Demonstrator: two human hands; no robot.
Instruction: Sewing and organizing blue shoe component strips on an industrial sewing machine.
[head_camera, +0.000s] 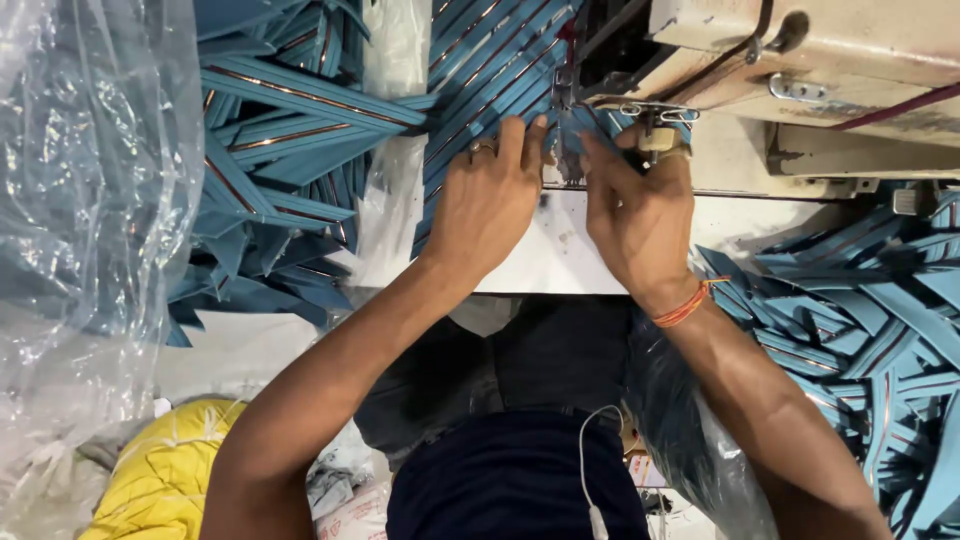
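Observation:
My left hand (490, 195), with a ring on one finger, presses flat on a blue fabric strip (562, 135) just left of the sewing machine's needle (566, 95). My right hand (635, 205), an orange thread around its wrist, holds the same strip on the right side of the needle, fingers pinching it by the presser foot. The strip lies on the white machine table (555, 250). Most of the strip between the hands is hidden by the fingers.
A beige sewing machine head (800, 60) fills the top right. Piles of blue strips with brown piping lie at the left (280, 150) and the right (870, 320). A clear plastic bag (80, 200) hangs at the left, yellow cloth (170, 470) below.

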